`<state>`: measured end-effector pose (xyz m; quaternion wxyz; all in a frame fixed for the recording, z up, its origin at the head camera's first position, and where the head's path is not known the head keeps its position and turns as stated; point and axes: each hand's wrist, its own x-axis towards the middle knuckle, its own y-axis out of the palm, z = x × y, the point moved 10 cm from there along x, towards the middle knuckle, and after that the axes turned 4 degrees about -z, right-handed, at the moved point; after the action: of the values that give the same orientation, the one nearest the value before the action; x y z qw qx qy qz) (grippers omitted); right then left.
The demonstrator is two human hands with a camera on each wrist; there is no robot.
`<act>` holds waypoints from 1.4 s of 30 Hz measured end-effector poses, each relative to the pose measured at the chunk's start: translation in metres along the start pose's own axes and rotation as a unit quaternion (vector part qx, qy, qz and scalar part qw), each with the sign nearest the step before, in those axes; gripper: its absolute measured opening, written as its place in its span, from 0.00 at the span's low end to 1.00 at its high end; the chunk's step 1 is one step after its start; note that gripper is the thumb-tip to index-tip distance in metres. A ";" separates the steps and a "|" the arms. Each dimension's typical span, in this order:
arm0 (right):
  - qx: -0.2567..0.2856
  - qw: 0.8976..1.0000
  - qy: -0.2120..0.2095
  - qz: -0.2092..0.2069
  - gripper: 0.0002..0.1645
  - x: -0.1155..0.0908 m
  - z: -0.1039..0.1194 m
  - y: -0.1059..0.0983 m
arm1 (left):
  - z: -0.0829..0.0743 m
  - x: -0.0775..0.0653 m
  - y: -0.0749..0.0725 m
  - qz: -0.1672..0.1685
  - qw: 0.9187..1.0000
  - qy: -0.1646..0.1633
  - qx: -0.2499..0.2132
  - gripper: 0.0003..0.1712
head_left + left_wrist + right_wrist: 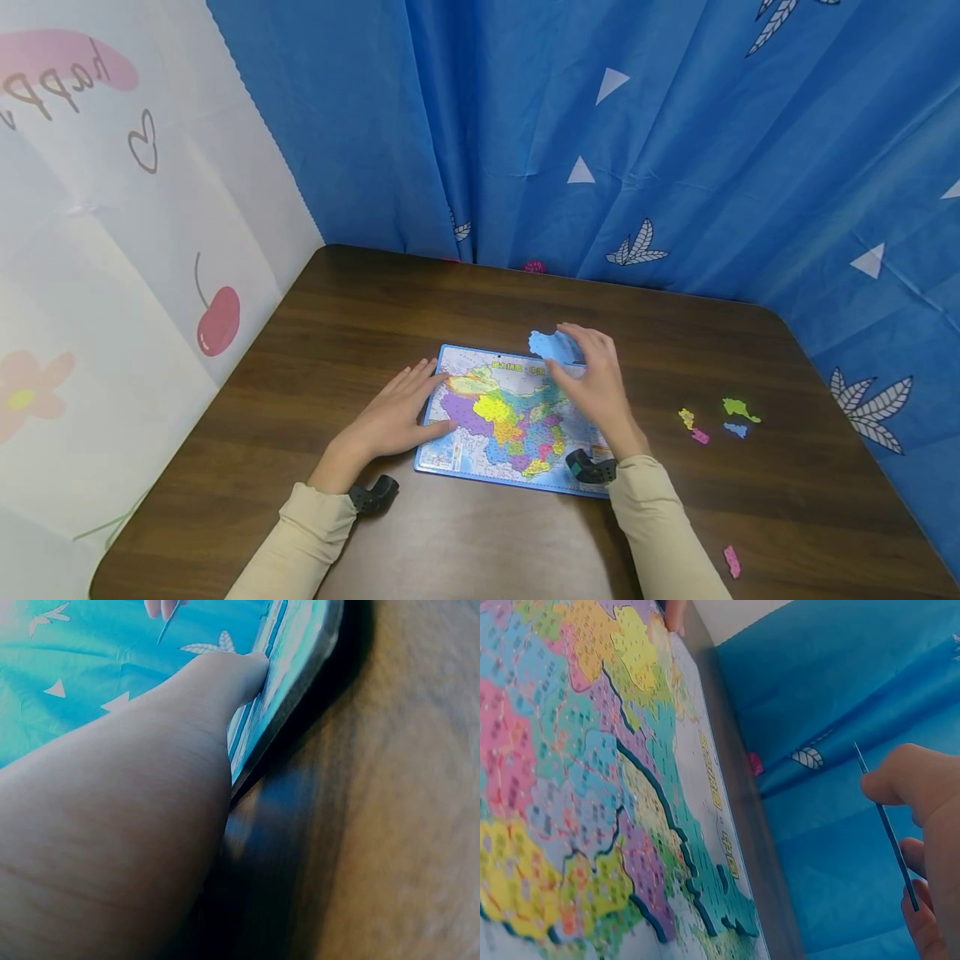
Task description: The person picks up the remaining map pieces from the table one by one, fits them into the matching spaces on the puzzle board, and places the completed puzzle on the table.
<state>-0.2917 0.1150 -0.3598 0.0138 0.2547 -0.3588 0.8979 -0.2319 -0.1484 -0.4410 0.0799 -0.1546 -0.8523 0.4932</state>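
Observation:
A magnetic map puzzle board (431,457) with many coloured pieces lies on the table. My left hand (393,412) rests on its left edge, fingers extended; in the left wrist view the thumb (244,675) touches the board's rim. Above the far edge of the board, my right hand (596,383) pinches a light blue puzzle piece (551,345) between thumb and fingers. The right wrist view shows that piece (889,832) almost edge-on, thin and raised off the board. Dark gaps with raised piece edges run across the map there. My right hand hides part of the board's right side.
To the right of the board lie a green piece (738,408), a small blue piece (736,430), a yellow piece (686,417) and a pink piece (700,436). Another pink piece (732,562) is nearer the front. Blue curtain (510,167) hangs behind the brown table (360,292).

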 end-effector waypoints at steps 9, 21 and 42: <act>-0.003 1.000 0.010 0.021 0.34 0.000 0.004 0.011 | 0.000 0.000 0.000 0.003 1.000 -0.002 -0.002 0.51; -0.005 0.999 0.010 0.045 0.33 0.000 0.009 0.025 | 0.000 0.001 0.000 0.003 1.000 -0.001 0.001 0.51; 0.020 0.998 -0.021 0.061 0.31 -0.003 0.022 0.043 | -0.001 0.000 -0.001 0.005 1.000 -0.002 -0.001 0.51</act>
<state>-0.2881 0.0688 -0.3753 -0.0537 0.2514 -0.3560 0.8984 -0.2320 -0.1479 -0.4397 0.0748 -0.1582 -0.8524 0.4928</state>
